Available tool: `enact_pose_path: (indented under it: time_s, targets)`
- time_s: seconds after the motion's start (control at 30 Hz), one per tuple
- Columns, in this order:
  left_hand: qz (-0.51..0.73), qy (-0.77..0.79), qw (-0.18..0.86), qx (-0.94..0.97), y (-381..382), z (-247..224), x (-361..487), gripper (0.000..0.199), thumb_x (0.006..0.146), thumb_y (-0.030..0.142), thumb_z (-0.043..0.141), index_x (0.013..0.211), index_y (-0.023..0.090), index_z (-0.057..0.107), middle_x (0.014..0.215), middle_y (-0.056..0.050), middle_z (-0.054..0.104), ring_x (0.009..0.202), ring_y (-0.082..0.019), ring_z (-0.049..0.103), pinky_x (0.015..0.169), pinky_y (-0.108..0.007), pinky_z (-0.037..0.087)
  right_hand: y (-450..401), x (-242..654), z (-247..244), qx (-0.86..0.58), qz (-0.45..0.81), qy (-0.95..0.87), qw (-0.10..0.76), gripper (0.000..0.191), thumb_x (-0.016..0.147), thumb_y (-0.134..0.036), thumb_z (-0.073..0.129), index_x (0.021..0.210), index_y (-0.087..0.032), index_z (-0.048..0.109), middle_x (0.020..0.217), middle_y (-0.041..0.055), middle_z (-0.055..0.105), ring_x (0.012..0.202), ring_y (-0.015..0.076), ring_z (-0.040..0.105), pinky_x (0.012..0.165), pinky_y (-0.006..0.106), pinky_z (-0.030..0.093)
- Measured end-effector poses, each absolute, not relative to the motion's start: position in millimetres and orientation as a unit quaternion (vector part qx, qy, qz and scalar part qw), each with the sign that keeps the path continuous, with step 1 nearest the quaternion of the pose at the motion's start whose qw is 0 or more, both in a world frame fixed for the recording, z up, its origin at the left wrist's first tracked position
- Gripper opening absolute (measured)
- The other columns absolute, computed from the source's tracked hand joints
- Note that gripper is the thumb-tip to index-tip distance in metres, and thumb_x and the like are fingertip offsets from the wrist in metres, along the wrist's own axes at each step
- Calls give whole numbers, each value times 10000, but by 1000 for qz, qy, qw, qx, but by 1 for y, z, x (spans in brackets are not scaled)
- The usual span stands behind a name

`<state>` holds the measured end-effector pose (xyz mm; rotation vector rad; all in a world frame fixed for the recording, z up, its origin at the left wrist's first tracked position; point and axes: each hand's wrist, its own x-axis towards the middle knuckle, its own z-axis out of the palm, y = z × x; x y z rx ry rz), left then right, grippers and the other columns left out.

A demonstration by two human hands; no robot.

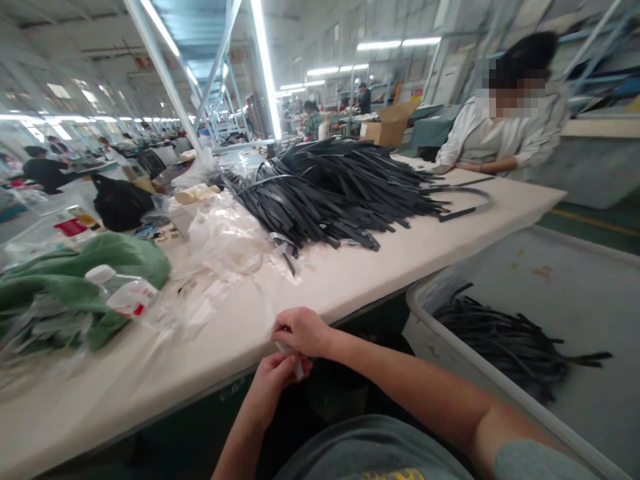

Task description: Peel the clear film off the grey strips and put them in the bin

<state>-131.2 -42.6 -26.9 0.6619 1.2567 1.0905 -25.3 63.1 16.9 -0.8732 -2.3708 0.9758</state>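
At the near edge of the table, my right hand (303,331) and my left hand (280,373) are close together. Both are closed around a small whitish strip (299,368), which runs between the fingers; its exact kind is too small to make out. The left hand sits lower, just off the edge, and the right hand is above it. Beyond them on the table lies a big heap of black strips (340,193). Crumpled clear plastic (227,230) rests to the left of the heap.
A clear plastic bottle (123,291) lies by a green cloth (135,257) on the left. A grey-white bin (600,287) holding more black strips (510,343) stands at the right. Across the table (395,257) sits a co-worker (500,133). An open carton (395,123) stands behind.
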Motion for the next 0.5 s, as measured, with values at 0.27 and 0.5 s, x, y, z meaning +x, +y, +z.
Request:
enact_pose_path:
  time_s: [0.27,0.5]
  targets:
    - [493,560,560,359,-35,-49,-124,499,617,610,765,771,141,694,509,-18,623,474,-125,490,522,-255,365,68,-7,11,-312,328,-869,201,70,792,-207,699,810,-181,762,750,5,722,691,133,621,615,198,399]
    - [454,548,617,336,-26,-62,-120,505,548,622,798,633,139,678,513,-31,617,475,-118,464,525,-258,314,78,-1,13,-307,303,-880,197,54,794,-255,728,788,-212,760,739,-28,731,687,124,658,614,171,443]
